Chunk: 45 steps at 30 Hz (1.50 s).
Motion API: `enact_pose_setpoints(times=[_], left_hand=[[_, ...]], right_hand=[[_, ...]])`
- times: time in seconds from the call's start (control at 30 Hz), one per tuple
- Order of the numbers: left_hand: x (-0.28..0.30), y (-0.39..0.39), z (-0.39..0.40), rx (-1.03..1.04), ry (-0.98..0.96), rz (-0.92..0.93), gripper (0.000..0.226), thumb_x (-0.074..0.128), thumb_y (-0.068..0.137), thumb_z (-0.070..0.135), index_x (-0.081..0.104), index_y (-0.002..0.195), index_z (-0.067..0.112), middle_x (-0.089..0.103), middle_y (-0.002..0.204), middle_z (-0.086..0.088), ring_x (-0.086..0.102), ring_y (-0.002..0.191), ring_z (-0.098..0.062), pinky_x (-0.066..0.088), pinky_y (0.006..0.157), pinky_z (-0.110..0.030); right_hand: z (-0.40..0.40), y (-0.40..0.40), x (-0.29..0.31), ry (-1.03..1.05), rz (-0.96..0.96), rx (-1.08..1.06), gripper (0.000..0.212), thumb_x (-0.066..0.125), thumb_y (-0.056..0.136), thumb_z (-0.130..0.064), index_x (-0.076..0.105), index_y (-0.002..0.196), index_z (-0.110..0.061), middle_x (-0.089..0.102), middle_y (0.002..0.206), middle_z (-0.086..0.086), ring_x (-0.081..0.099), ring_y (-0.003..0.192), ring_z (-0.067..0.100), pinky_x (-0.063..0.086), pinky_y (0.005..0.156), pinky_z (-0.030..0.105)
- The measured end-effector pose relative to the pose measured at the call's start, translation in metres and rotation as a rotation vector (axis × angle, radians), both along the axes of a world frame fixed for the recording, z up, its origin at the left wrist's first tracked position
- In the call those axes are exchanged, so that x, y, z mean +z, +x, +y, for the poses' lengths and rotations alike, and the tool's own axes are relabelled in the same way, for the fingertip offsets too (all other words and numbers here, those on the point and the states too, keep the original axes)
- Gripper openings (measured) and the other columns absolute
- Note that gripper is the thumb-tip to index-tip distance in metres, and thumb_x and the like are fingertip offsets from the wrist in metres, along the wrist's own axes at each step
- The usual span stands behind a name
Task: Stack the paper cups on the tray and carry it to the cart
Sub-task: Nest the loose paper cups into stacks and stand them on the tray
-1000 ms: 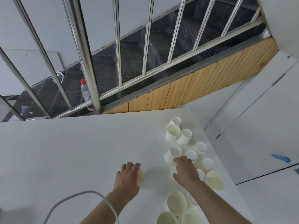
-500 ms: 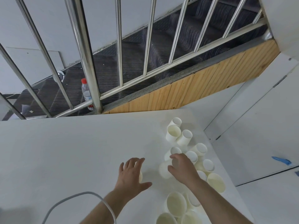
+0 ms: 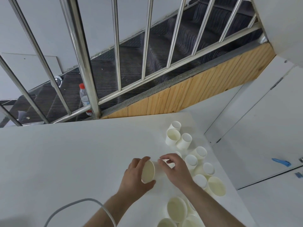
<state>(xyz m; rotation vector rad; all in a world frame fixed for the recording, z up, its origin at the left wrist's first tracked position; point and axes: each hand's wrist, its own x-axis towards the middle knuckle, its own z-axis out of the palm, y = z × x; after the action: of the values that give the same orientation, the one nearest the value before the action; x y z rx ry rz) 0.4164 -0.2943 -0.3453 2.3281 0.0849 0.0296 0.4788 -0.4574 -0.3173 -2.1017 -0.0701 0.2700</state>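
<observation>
My left hand [image 3: 135, 175] grips a white paper cup [image 3: 148, 172] tipped on its side, its open mouth facing left. From the right, my right hand [image 3: 174, 167] holds a second cup [image 3: 161, 172] against the first one's base. Both cups hover just above the white table [image 3: 65, 161]. Several more loose paper cups [image 3: 191, 159] stand and lie along the table's right edge, from the far cups [image 3: 173, 136] to the near ones [image 3: 177, 208]. No tray or cart is in view.
A steel railing [image 3: 85, 66] rises behind the table's far edge, with dark stairs beyond. A water bottle [image 3: 84, 99] stands on the stairs. A grey cable [image 3: 78, 203] loops over my left forearm. White cabinet doors [image 3: 262, 128] lie to the right.
My right hand lifted a cup from the cluster and brought it left. My left hand picked up its cup, tipped it sideways, and the two cups now meet.
</observation>
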Motion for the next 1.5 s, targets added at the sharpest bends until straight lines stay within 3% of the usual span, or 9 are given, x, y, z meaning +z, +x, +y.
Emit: enact_pose_setpoints(times=[0.07,0.2,0.43,0.6,0.7,0.83,1.0,1.2,1.5], left_hand=[[0.001,0.001,-0.003,-0.016,0.068,0.013,0.080,0.071,0.067,0.044,0.036,0.138,0.035,0.040,0.117,0.012,0.045,0.111,-0.011,0.042,0.094,-0.027],[0.002,0.004,-0.010,-0.058,0.174,0.047,0.080,0.067,0.070,0.043,0.032,0.142,0.033,0.039,0.121,0.008,0.043,0.114,-0.014,0.039,0.095,-0.024],[-0.005,0.000,-0.003,-0.071,0.392,0.245,0.089,0.062,0.077,0.055,0.013,0.147,0.030,0.027,0.142,0.004,0.026,0.134,-0.018,0.023,0.111,-0.033],[-0.011,-0.005,0.005,-0.127,0.494,0.427,0.092,0.064,0.078,0.054,0.012,0.149,0.028,0.012,0.154,-0.005,0.005,0.144,-0.026,0.015,0.116,-0.044],[-0.013,-0.009,0.004,-0.144,0.509,0.468,0.091,0.066,0.078,0.044,0.011,0.148,0.028,0.008,0.155,-0.006,0.001,0.145,-0.028,0.016,0.116,-0.045],[-0.013,-0.012,0.005,-0.118,0.514,0.455,0.082,0.061,0.081,0.023,0.012,0.147,0.026,0.010,0.152,-0.007,0.005,0.144,-0.027,0.029,0.109,-0.039],[-0.010,-0.013,0.009,-0.095,0.444,0.399,0.071,0.052,0.084,0.012,0.020,0.146,0.028,0.017,0.149,-0.003,0.020,0.138,-0.023,0.037,0.104,-0.033],[-0.012,-0.016,0.014,-0.091,0.366,0.306,0.069,0.051,0.083,0.017,0.022,0.144,0.031,0.023,0.145,0.002,0.027,0.132,-0.020,0.040,0.098,-0.030],[0.001,-0.036,0.020,-0.080,0.295,0.170,0.071,0.053,0.081,0.021,0.022,0.144,0.033,0.023,0.146,0.005,0.027,0.133,-0.019,0.042,0.098,-0.029]], right_hand=[[0.005,-0.004,0.001,-0.010,-0.038,0.035,0.012,0.070,0.083,-0.042,0.067,0.087,-0.032,0.065,0.097,-0.017,0.061,0.080,0.004,0.045,0.071,0.014],[0.009,-0.006,-0.007,-0.154,0.021,0.142,0.018,0.064,0.086,-0.032,0.067,0.103,-0.028,0.066,0.101,-0.018,0.060,0.064,0.002,0.045,0.063,0.012],[-0.003,-0.001,-0.033,-0.338,0.127,0.102,0.027,0.051,0.087,-0.008,0.066,0.107,-0.018,0.066,0.100,-0.008,0.067,0.082,0.015,0.057,0.078,0.034],[-0.011,-0.002,-0.046,-0.388,0.214,0.122,0.029,0.045,0.088,-0.006,0.062,0.106,-0.019,0.065,0.100,-0.004,0.067,0.083,0.018,0.058,0.077,0.037],[-0.008,-0.003,-0.049,-0.426,0.220,0.154,0.032,0.044,0.091,-0.010,0.058,0.118,-0.020,0.063,0.114,-0.002,0.064,0.099,0.019,0.053,0.089,0.036],[-0.002,-0.008,-0.040,-0.592,0.115,0.324,0.057,0.047,0.093,-0.027,0.031,0.148,-0.023,0.040,0.146,-0.002,0.041,0.133,0.019,0.039,0.105,0.032],[0.009,-0.018,-0.031,-0.685,0.088,0.531,0.081,0.060,0.085,-0.041,0.017,0.152,-0.028,0.015,0.155,-0.007,0.021,0.143,0.020,0.038,0.108,0.038],[0.014,-0.027,-0.037,-0.692,0.018,0.458,0.073,0.062,0.085,-0.019,0.026,0.148,-0.025,0.028,0.145,-0.005,0.034,0.132,0.019,0.045,0.099,0.032],[0.014,-0.056,-0.016,-0.659,-0.102,0.345,0.074,0.060,0.082,-0.020,0.028,0.148,-0.028,0.027,0.145,-0.009,0.031,0.133,0.016,0.047,0.096,0.030]])
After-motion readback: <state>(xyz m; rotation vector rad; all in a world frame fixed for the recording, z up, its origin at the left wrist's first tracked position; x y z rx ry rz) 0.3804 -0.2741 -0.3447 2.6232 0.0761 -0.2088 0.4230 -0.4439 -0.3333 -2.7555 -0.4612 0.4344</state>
